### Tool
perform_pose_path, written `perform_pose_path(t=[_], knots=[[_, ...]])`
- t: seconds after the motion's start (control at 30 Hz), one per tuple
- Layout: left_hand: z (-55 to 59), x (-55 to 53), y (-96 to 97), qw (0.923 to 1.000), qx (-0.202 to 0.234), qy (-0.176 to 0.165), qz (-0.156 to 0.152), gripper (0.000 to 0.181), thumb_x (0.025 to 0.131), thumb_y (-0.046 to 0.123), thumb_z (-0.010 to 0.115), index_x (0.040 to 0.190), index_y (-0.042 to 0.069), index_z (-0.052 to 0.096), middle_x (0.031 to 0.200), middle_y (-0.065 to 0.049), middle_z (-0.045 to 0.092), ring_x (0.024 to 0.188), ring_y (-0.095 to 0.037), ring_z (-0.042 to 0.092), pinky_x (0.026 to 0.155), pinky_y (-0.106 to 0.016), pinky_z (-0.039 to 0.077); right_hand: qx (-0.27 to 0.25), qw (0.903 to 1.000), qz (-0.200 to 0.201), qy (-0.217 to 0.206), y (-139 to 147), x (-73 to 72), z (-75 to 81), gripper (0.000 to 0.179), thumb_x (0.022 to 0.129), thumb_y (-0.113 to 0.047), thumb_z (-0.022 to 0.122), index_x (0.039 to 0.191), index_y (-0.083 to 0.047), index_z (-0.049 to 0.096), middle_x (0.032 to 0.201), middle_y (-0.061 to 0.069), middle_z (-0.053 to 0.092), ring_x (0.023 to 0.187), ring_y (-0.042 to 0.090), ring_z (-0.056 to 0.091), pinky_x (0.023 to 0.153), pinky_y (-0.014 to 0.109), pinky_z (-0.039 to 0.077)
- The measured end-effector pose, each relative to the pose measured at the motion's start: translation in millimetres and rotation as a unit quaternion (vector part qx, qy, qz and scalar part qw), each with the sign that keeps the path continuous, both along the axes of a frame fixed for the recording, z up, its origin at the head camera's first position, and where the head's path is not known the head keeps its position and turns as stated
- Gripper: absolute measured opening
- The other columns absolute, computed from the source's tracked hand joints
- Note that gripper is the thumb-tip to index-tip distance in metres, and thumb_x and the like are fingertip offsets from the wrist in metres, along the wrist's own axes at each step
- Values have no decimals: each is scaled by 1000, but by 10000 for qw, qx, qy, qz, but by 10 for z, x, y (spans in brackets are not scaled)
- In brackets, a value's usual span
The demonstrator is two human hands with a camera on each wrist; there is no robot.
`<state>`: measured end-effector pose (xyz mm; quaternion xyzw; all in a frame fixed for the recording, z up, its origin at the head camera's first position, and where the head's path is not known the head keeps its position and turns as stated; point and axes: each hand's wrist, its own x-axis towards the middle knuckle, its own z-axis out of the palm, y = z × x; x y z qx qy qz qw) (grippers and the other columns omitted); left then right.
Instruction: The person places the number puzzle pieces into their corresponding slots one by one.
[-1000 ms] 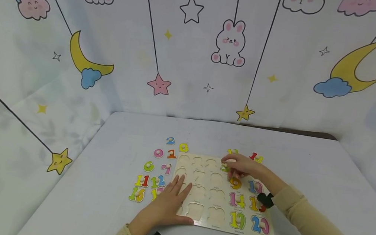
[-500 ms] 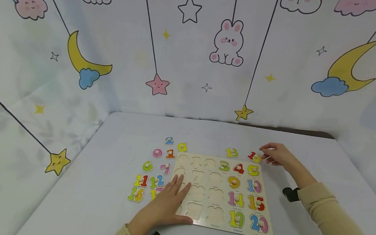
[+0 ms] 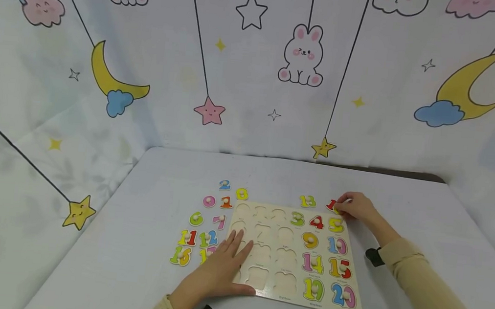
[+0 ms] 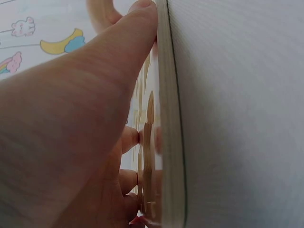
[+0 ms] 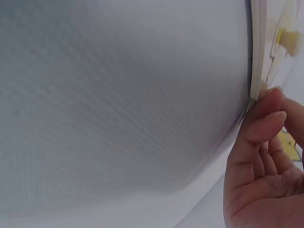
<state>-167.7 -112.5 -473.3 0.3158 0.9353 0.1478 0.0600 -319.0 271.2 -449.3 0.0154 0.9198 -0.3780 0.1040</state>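
My left hand (image 3: 220,267) lies spread on the wooden number puzzle board (image 3: 268,288), its thumb along the near edge. In the left wrist view its thumb and fingertips touch the board's face (image 4: 173,142). My right hand (image 3: 357,207) is at the board's far right corner. Its thumb and fingertips pinch a number piece with a red 1 (image 3: 330,204), mostly covered by the fingers; it looked like an 18 a moment ago. In the right wrist view the curled right fingers (image 5: 266,128) are beside the board corner (image 5: 256,71), the piece hidden.
Number pieces fill the board's right side, among them the 3 (image 3: 297,219), 15 (image 3: 340,268) and 20 (image 3: 343,296); empty recesses (image 3: 286,236) lie left of them. Loose pieces, such as the 6 (image 3: 196,218) and 11 (image 3: 187,237), lie left; a 13 (image 3: 307,201) lies behind.
My right hand has moved from above the 3 on the board to the piece beyond the far right corner, and its fingers have closed over that piece. The left hand has stayed put.
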Motion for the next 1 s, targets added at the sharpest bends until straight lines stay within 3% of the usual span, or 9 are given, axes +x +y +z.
perform_pose_path(t=[0.33,0.47,0.6,0.73,1.0], knots=[[-23,-10,-1,9999,108,29,-42,101,75,73,54,148,9,27,153,-19,9,139,-34,4,108,-47,18,415,9966,170,695,-26,78,51,24,90,-14,60,96,9,57,73,7,60,63,19,57,56,28,47],[-15,0,1,9999,110,-12,-21,102,74,73,54,148,9,26,153,-18,8,139,-34,3,108,-47,17,8,9952,225,956,-29,112,123,24,91,-15,60,101,6,56,74,6,63,66,23,60,56,29,48],[-10,10,-9,9999,100,-44,2,101,75,73,55,148,9,26,153,-19,8,139,-34,3,108,-47,17,-885,9919,529,739,-224,240,256,27,92,-18,61,104,6,56,77,9,61,71,28,59,60,29,49],[-4,9,-13,9999,101,-53,16,101,75,72,54,148,9,26,153,-19,7,139,-34,2,109,-46,16,-1468,9833,1028,306,-526,465,296,25,90,-18,64,100,4,58,74,11,60,68,29,58,60,31,51],[-1,-15,-5,9999,-37,-95,58,102,74,74,53,149,11,25,154,-17,7,139,-32,1,109,-44,15,-1506,9671,2030,-279,-1033,964,141,12,84,-11,68,85,-2,60,62,5,57,51,20,56,49,30,50]])
